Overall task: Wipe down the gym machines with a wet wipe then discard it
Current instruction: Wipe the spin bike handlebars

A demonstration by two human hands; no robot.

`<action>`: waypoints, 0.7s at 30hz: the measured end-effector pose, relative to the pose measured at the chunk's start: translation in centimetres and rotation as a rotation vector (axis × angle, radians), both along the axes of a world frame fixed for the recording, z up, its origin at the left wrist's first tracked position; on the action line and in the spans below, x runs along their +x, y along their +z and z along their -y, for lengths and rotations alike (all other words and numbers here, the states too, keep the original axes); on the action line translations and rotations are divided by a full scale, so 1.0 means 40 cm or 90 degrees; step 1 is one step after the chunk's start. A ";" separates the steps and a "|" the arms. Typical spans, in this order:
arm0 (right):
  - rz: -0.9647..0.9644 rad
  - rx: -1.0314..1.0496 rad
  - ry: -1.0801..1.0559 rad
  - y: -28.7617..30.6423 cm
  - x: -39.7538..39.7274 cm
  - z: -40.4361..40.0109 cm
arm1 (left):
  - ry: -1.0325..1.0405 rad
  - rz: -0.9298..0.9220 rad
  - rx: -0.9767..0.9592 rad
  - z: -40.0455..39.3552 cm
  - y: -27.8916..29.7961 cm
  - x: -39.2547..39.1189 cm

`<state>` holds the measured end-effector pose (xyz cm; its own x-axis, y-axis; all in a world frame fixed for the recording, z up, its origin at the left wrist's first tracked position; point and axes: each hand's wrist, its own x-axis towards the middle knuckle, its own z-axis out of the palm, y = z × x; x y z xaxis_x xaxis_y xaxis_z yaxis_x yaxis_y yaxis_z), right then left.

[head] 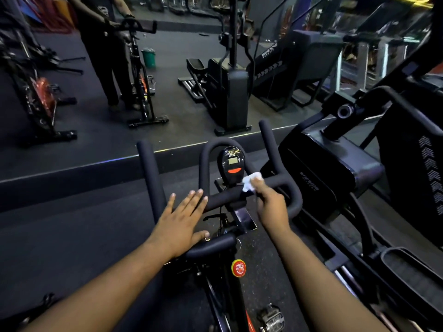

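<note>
So from the head cam, this is mid-wipe on the spin bike's handlebar [223,197]. The right hand [272,207] has its fingers curled round a scrunched-up white wet wipe [250,183] and is pressing it onto the crossbar just below and to the right of the little console [232,164] with the orange button. The left hand [182,219] is flat, fingers straight and spread a bit, fingertips resting on the left part of the same crossbar and the thumb down by the lower padded grip; it holds nothing, looks like it's just steadying the bike. I'd say we're early-to-middle in the job: only this one patch of bar is under the wipe, and the two upright horn grips, the centre loop and the console haven't got the wipe on them right now. Next move probably means dragging the wipe along the bar toward the right bend, keeping pressure on and going around the tube, not just the top. There's a green bin [148,57] in the mirror reflection ahead, near another person standing at a bike, likely where the wipe ends up later. The big stepper machine [335,168] sits right beside, still to do.
</note>
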<state>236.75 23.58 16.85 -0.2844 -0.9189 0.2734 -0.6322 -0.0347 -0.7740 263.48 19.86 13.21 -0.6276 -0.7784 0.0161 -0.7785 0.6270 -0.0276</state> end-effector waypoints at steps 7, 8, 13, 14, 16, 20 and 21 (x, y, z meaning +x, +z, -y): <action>-0.439 0.229 -0.019 -0.001 0.152 0.015 | 0.056 -0.054 0.051 -0.039 -0.002 0.032; -0.440 0.221 0.001 0.004 0.167 0.009 | 0.057 -0.050 0.050 -0.042 -0.005 0.033; -0.273 0.117 0.234 0.020 0.227 -0.026 | 0.059 -0.072 0.083 -0.044 -0.002 0.038; -0.189 0.067 0.229 0.023 0.249 -0.038 | 0.058 -0.107 0.101 -0.047 0.003 0.043; 0.009 -0.008 0.153 0.027 0.293 -0.065 | 0.065 -0.243 0.162 -0.052 0.005 0.053; 0.325 -0.001 0.086 0.010 0.354 -0.106 | 0.134 -0.554 0.303 -0.070 0.020 0.075; 0.362 0.004 0.082 0.004 0.370 -0.114 | 0.147 -0.607 0.311 -0.074 0.021 0.089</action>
<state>251.54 28.13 17.03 -0.2713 -0.9568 0.1047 -0.1088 -0.0776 -0.9910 267.05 22.81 14.06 -0.3598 -0.9300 0.0749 -0.4481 0.2427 0.8604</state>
